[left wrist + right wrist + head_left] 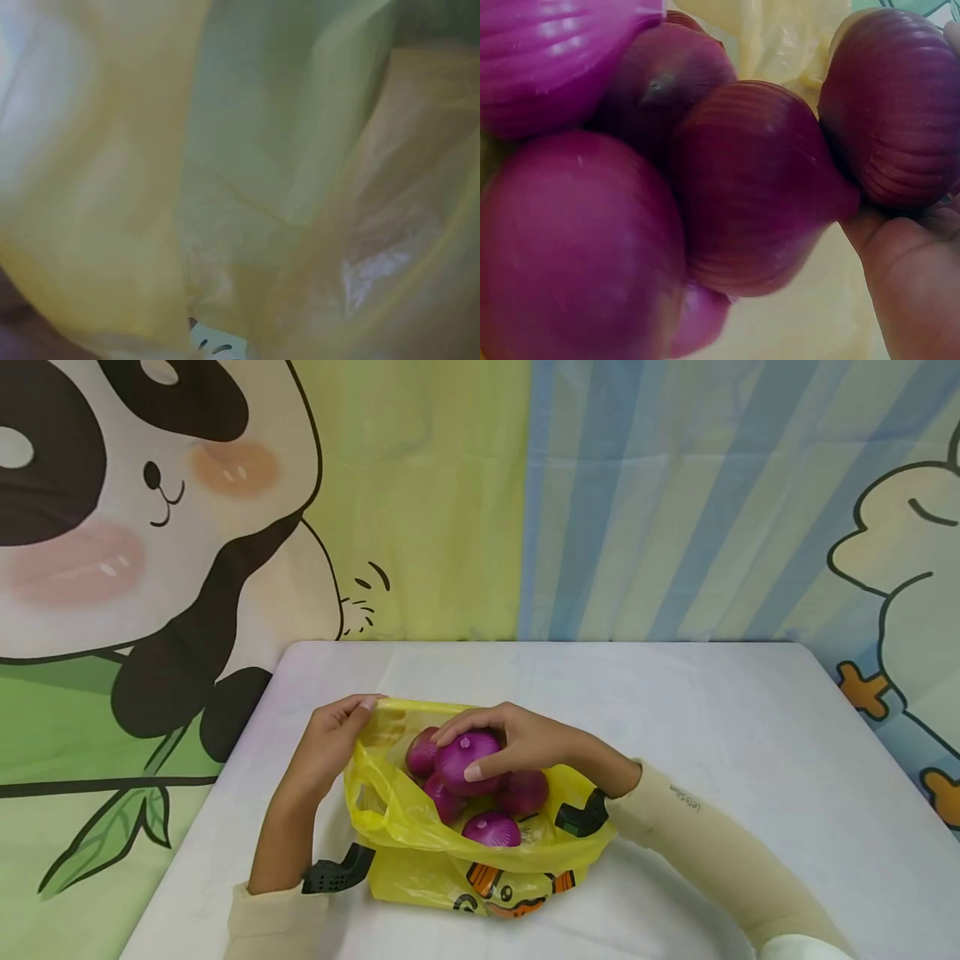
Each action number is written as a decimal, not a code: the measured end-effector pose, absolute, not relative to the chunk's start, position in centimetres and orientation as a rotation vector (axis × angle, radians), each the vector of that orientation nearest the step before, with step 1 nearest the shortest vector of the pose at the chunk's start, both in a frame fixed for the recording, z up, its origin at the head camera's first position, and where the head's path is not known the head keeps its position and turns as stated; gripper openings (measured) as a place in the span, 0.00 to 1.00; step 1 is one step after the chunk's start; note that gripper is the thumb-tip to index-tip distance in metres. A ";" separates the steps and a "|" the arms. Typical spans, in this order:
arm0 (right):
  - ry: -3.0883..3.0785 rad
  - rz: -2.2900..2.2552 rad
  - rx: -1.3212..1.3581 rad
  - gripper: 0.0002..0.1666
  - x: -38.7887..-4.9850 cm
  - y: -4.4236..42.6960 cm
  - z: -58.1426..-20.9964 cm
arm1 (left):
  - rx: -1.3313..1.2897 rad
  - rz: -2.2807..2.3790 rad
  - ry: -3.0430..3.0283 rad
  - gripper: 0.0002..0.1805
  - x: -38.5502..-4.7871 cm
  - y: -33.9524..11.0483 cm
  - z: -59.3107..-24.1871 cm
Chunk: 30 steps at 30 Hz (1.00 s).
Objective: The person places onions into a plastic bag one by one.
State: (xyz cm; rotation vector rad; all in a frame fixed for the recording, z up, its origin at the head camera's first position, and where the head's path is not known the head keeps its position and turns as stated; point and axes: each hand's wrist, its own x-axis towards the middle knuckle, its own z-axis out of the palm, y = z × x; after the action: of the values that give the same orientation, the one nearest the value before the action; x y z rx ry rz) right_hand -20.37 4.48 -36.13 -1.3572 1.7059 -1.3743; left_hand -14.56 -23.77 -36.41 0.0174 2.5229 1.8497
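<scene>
A yellow plastic bag (420,872) with a printed cartoon face stands on the table, its mouth spread wide. At the upper left of its rim, my left hand (327,745) pinches the plastic between thumb and fingers. My right hand (536,735) reaches over the bag mouth and grips a purple-red onion (465,767), thumb on the near side and fingers on the far side. Several other onions (492,829) lie under and around it inside the bag. The right wrist view shows the gripped onion (900,112) beside the others; the left wrist view is filled with blurred yellow plastic (112,187).
The white table (675,710) extends behind and to both sides of the bag. Beyond it hangs a cloth backdrop (427,485) with a cartoon panda. A black wrist camera mount (341,868) touches or nearly touches the bag's left side; another (583,817) sits at the right wrist, over the bag.
</scene>
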 end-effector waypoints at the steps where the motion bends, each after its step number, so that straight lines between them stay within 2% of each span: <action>1: 1.705 -1.372 -1.351 0.25 -20.3 4.3 -36.3 | 0.018 1.853 2.520 0.27 -14.6 -23.8 -36.4; 14: 1.861 -1.287 -1.333 0.22 -19.4 2.0 -39.2 | 0.021 1.878 2.517 0.26 -14.4 -23.7 -36.0; 26: 1.934 -1.120 -1.600 0.29 -19.7 1.5 -39.4 | 0.011 1.872 2.541 0.25 -14.4 -23.7 -36.1; 30: 1.999 -1.103 -1.606 0.33 -19.6 1.5 -39.2 | 0.004 1.864 2.541 0.26 -14.3 -23.8 -36.0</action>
State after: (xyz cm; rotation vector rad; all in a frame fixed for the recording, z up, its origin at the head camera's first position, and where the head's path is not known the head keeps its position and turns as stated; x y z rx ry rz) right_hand -19.56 1.55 -39.21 -1.6064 1.9994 -1.1033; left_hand -14.28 -23.84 -35.98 0.0044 2.5407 1.8643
